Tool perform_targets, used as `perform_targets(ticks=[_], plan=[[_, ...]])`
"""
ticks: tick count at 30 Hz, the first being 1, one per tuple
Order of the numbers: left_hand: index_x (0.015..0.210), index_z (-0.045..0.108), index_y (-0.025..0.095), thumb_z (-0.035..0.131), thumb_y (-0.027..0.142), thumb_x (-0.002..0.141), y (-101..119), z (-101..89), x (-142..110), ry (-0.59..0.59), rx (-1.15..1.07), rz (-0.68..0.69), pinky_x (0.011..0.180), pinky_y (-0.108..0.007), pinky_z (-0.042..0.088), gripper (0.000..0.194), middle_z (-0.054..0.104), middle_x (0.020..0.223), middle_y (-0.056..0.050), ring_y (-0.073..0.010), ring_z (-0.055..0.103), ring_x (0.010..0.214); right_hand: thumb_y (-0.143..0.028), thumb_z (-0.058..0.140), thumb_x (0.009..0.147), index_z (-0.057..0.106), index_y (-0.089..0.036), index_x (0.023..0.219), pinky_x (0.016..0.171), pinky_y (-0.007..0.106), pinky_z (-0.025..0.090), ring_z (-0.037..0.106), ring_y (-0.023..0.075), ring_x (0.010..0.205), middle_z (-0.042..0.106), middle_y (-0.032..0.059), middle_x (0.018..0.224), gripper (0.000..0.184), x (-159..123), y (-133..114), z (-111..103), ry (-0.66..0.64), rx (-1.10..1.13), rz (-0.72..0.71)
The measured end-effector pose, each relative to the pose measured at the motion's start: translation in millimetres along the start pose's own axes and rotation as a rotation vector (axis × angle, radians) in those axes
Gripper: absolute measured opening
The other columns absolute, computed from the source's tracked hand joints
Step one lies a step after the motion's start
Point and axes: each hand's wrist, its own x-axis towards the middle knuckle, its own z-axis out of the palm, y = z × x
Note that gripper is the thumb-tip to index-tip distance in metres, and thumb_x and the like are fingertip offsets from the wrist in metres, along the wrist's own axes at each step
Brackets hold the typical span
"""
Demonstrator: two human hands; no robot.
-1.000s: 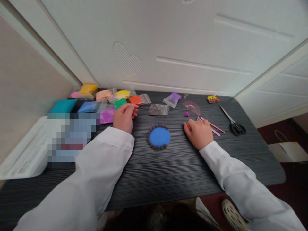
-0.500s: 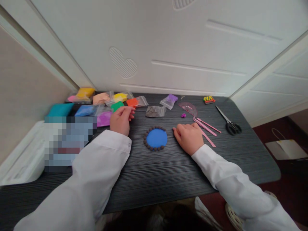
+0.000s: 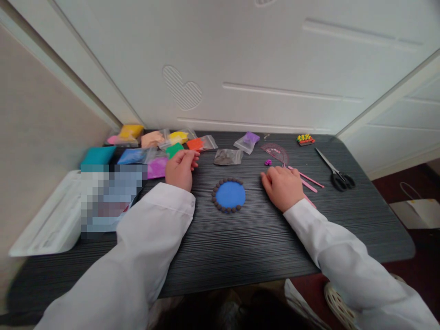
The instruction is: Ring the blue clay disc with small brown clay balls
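Note:
A flat blue clay disc [image 3: 230, 195] lies mid-table, with small dark brown clay balls [image 3: 215, 194] along most of its rim; the right side has none. Left of it, my left hand [image 3: 180, 169] is raised near the green and purple clay packets, thumb and fingers pinched together. Whatever it may hold is hidden. My right hand [image 3: 282, 187] rests palm down right of the disc, fingers curled under, so its palm cannot be seen. It partly covers some pink modelling tools [image 3: 309, 185]. A small crumpled purple piece [image 3: 267, 162] lies just beyond it.
Bags of coloured clay, among them orange [image 3: 195, 144], dark brown [image 3: 227, 157] and violet [image 3: 251, 138], line the back. A pink protractor [image 3: 276, 151], black-handled scissors [image 3: 338, 179] and a small colourful piece [image 3: 305, 140] lie right. A white tray [image 3: 51, 224] stands left.
The view has turned slightly left, so everything sits further right. My right hand has slid a little right, over more of the pink tools. My left hand keeps its pinch.

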Motion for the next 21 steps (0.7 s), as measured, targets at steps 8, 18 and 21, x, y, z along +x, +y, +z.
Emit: perform_targets(ticks=[8,18,21], plan=[[0.065,0.062,0.017,0.052,0.028,0.07,0.6,0.5,-0.9,0.004,-0.023,0.006,0.043,-0.019,0.032,0.016,0.056,0.059,0.001,-0.0067,0.047,0.048,-0.038,0.029,0.084,0.051,-0.017,0.076,0.07,0.033,0.022,0.045,0.0207,0.079,0.056,0.0072,0.078,0.032,0.2,-1.4,-1.1,-0.004,-0.011,-0.018],[0.065,0.062,0.017,0.052,0.027,0.07,1.6,0.8,-0.6,0.002,-0.024,-0.001,0.043,-0.02,0.033,0.015,0.056,0.058,0.001,-0.0067,0.046,0.048,-0.037,0.029,0.084,0.051,-0.017,0.075,0.072,0.033,0.024,0.045,0.0201,0.079,0.055,0.0075,0.078,0.032,-0.6,-4.8,-0.5,-0.001,0.02,-0.003],[0.065,0.062,0.017,0.052,0.027,0.07,2.0,0.4,-0.8,-0.004,-0.022,-0.002,0.043,-0.02,0.033,0.015,0.056,0.059,0.001,-0.0068,0.047,0.048,-0.037,0.03,0.084,0.05,-0.017,0.072,0.071,0.031,0.026,0.047,0.0184,0.077,0.056,0.0067,0.076,0.031,2.9,7.4,2.1,0.01,0.058,0.066]])
